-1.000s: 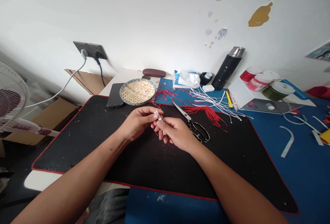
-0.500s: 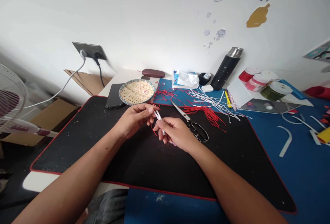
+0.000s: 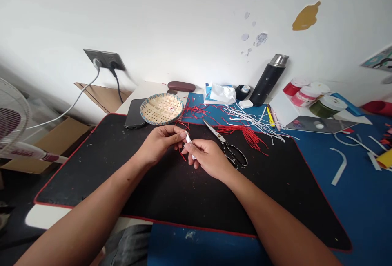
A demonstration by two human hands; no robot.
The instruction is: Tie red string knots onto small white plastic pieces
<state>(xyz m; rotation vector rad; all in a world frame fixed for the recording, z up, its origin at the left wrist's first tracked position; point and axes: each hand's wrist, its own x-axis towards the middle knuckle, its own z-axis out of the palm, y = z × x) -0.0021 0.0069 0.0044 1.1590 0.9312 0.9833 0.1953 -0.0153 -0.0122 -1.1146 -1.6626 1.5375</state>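
Both hands meet above the black mat (image 3: pixel 171 192). A small, narrow white strip (image 3: pixel 188 138) runs between them; its material I cannot make out. My left hand (image 3: pixel 165 140) pinches the upper end between thumb and finger. My right hand (image 3: pixel 206 153) is closed on the lower part, thumb on top, and its fingers hide some of it. A bit of red cord (image 3: pixel 183 157) shows just under the hands. Scissors (image 3: pixel 228 145) with dark handles lie beside my right hand, blades pointing up and left.
Behind the hands are a woven basket (image 3: pixel 162 110), a phone (image 3: pixel 134 115), red cords (image 3: pixel 245 132), white cords (image 3: pixel 254 119) and a tissue pack (image 3: pixel 219 94). A black flask (image 3: pixel 269 80) stands farther right, near spools (image 3: pixel 326 106). At far left is a fan (image 3: pixel 12 119).
The two white prongs seen at the strip's top earlier now appear pressed together under my left thumb. My right hand stays closed on the lower part.
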